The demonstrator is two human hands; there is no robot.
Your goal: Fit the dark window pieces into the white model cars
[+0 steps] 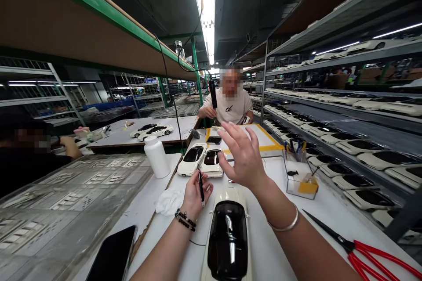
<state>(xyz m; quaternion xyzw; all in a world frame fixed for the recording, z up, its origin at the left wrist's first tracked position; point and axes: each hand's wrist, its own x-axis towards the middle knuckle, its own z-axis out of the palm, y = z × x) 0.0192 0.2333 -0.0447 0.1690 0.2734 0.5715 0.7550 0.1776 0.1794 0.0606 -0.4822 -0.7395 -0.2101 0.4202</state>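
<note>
Pale model car (228,228) with blacked-out glass sat flat on the white tabletop (356,215), right at the bottom middle of the head view and cut off by the lower edge, so yeah, basically between the person's forearms. The left hand (196,193) was up by its front end, grip narrow, with a slim black tool (201,186) pinched in the fingers and standing nearly upright. The right hand (242,156) hung in the air past the car, grip wide, fingers spread and a bit curled.

Two more cars were parked side by side just beyond: a left one (189,164) and a right one (211,167). Can't tell if the tool's upper end touched either of them. A crumpled white cloth (169,203) lay left of the left hand, with a white bottle (156,158) behind it and a dark phone (114,252) nearer the bottom. Over on the right were red-handled scissors (346,242) and a clear box (295,186) of small tools. A co-worker (231,107) sat across, and a tall rack (265,79) full of similar cars ran down the right side.
</note>
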